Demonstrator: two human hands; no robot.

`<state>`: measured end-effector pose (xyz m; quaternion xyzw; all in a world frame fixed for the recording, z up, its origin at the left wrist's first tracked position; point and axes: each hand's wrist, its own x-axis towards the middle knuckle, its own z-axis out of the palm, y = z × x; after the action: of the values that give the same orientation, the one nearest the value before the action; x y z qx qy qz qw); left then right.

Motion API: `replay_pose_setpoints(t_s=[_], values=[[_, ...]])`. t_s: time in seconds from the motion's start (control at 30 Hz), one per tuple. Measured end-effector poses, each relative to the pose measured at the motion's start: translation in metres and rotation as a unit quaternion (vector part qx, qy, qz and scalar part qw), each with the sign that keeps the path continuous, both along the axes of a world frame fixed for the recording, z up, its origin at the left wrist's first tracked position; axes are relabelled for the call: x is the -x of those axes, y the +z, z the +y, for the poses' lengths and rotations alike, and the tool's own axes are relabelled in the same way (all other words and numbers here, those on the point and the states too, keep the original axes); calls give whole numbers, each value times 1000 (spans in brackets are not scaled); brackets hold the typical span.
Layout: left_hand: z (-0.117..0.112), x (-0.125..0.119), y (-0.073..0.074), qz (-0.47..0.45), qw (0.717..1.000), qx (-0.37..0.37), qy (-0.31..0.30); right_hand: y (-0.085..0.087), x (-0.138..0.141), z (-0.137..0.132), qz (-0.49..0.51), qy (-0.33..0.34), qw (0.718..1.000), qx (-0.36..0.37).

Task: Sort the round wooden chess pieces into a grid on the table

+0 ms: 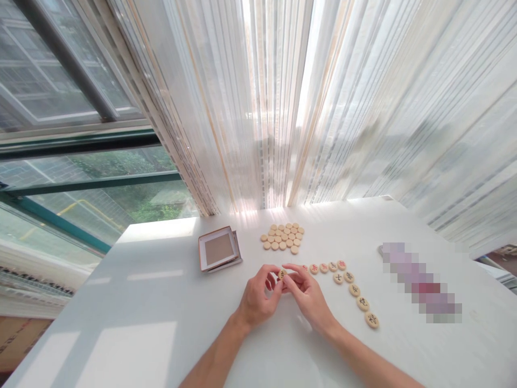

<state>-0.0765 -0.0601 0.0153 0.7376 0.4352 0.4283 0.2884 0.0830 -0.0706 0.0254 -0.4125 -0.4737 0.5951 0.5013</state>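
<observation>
Between the fingertips of both hands is a round wooden Chinese chess piece (pixel 282 275) with a black character, raised a little over the table. My left hand (pixel 260 293) pinches it from the left, and my right hand (pixel 309 299) from the right. Just past my right fingers runs a line of face-up Chinese chess pieces (pixel 323 268) with red and black characters. It bends towards me on the right, ending at a black-marked piece (pixel 372 320). Beyond my hands lies a cluster of pieces (pixel 283 237) whose tops look blank.
On the white table (pixel 161 291), an open shallow box (pixel 218 250) stands left of the cluster. A pixelated long object (pixel 420 283) lies at the right. Sheer striped curtains (pixel 274 108) hang at the table's far edge, with a window (pixel 81 178) to the left.
</observation>
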Motion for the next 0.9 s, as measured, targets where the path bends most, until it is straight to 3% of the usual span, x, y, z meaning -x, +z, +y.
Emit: replay_pose_setpoints(t_s=[0.4,0.9], values=[[3,1,-2,0,1000,19,-7,-7,1,-2,-25,1,999,-28],[2,0,-5,11,1000,-17,1,-7,0,-3,-48,-28,997,-62]])
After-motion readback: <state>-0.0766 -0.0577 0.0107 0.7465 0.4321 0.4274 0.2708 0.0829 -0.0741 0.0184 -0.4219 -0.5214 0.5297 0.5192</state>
